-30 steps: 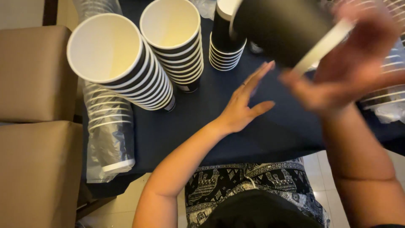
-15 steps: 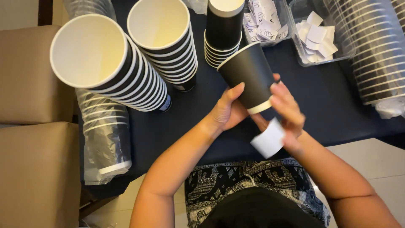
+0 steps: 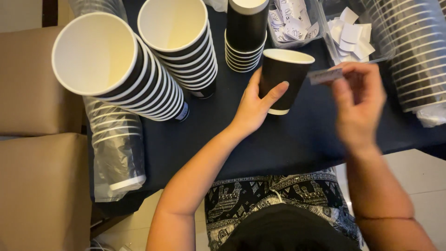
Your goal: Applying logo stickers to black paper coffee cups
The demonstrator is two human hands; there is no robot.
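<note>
Work surface: a table under a dark blue cloth [image 3: 297, 144], with brown upholstered seats [image 3: 28, 93] along one side.

Left hand [image 3: 253, 109]: wrapped around the side of a single black paper cup [image 3: 282, 79], thumb across the front wall, fingers behind. The cup is upright, mouth up, over the cloth; contact with the cloth cannot be confirmed.

Right hand [image 3: 357, 104]: fingertips pinched on a small white sticker [image 3: 325, 75], held just beside the cup's rim. The hand is blurred.

Handling judgement: the cup is light and thin-walled and would dent under a hard squeeze; mid-wall is the sound hold. The sticker is flimsy and best held by its edge.

Surroundings: stacked black cups [image 3: 162, 60], a shorter stack [image 3: 245, 37], sleeved cups [image 3: 116, 144], and clear trays of paper slips [image 3: 353, 35].
</note>
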